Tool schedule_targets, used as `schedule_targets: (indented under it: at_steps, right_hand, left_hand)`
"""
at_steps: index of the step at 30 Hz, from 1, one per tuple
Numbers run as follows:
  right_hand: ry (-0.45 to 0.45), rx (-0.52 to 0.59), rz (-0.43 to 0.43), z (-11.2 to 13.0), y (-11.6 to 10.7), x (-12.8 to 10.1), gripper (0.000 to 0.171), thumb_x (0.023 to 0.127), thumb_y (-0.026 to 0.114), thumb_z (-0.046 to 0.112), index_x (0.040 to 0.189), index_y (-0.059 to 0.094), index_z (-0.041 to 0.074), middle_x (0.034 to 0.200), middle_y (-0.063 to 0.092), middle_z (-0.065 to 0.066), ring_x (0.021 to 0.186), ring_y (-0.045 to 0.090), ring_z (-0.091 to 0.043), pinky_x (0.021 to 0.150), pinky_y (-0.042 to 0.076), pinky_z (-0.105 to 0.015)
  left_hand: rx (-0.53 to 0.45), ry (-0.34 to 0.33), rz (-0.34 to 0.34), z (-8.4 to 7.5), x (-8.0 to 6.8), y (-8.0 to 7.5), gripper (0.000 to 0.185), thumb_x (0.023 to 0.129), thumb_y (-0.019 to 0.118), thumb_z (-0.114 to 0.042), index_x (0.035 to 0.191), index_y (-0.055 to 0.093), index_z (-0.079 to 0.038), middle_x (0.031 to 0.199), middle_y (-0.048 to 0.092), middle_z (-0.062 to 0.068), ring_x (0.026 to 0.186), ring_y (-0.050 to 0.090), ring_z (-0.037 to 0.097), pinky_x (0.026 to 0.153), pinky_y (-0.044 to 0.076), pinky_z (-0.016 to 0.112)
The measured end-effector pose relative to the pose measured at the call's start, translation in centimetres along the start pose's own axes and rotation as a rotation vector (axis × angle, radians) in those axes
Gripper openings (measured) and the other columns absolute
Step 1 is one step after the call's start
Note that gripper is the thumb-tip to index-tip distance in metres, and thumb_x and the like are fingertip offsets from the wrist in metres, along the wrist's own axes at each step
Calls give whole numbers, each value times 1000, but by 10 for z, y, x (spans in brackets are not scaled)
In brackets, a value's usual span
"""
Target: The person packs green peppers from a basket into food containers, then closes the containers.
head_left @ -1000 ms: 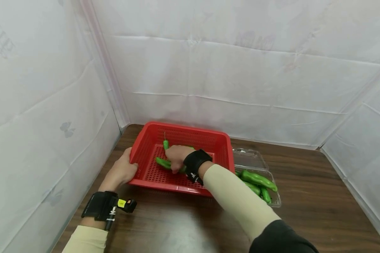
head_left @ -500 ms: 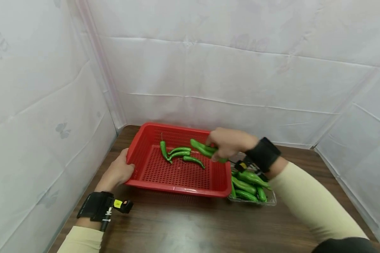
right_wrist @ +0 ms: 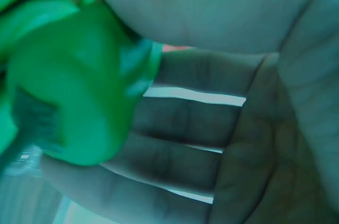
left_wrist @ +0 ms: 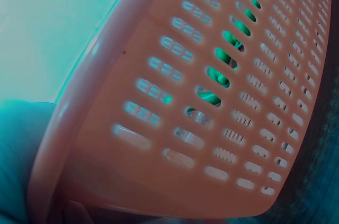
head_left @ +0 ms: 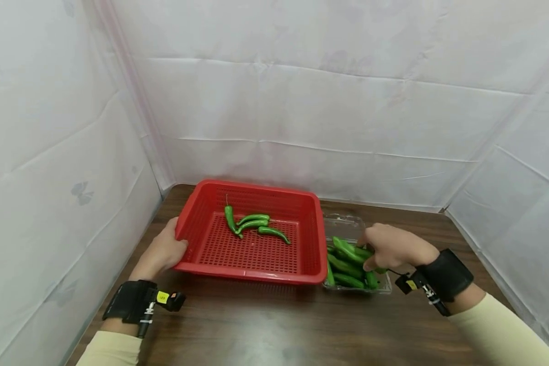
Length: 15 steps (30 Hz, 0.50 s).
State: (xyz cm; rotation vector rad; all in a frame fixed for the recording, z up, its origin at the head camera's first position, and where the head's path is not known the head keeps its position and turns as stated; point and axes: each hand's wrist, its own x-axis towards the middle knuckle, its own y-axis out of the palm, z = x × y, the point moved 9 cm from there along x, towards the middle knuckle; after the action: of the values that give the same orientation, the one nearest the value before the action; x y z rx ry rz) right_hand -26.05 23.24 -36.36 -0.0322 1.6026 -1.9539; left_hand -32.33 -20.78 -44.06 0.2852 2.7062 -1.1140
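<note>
The right hand (head_left: 391, 249), seen 0.5 s ago above the far right edge of the red basket (head_left: 251, 272) with a green pepper (head_left: 346, 249) held, is now lowered over the clear tray (head_left: 380, 288) just right of the basket. Its grip is closed on that pepper, which rests among the other peppers (head_left: 347, 279) in the tray. The left hand (head_left: 162, 251) is kept curled on the basket's left rim. 4 peppers (head_left: 252, 223) are left unmoved in the basket on the table (head_left: 274, 325).

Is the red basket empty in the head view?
No, four green peppers lie inside the red basket.
</note>
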Motion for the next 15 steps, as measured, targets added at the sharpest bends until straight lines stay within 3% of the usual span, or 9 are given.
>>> schedule_targets:
  at_steps: [4, 11, 15]
  right_hand:
    - [-4, -8, -48, -5, 16, -1, 29, 87, 83, 16, 75, 57, 23, 66, 22, 10, 58, 22, -7, 57, 23, -26]
    - [-20, -103, -134, -9, 32, 2, 29, 83, 85, 17, 80, 57, 22, 76, 26, 7, 65, 21, -9, 61, 21, -29]
    - [-25, -129, -159, -11, 37, 3, 27, 82, 86, 17, 79, 59, 20, 74, 19, 7, 64, 20, -9, 59, 20, -28]
  left_hand:
    - [-6, -15, -1, 3, 0, 0, 68, 104, 44, -11, 163, 12, 0, 139, 53, 33, 112, 62, 38, 88, 50, 46]
    - [-16, -16, 0, 2, -1, 1, 69, 104, 44, -10, 164, 11, 0, 140, 52, 34, 112, 62, 38, 87, 50, 45]
    - [-11, -14, -3, 0, -1, 0, 69, 104, 44, -10, 164, 11, 0, 140, 52, 34, 112, 62, 38, 87, 50, 45]
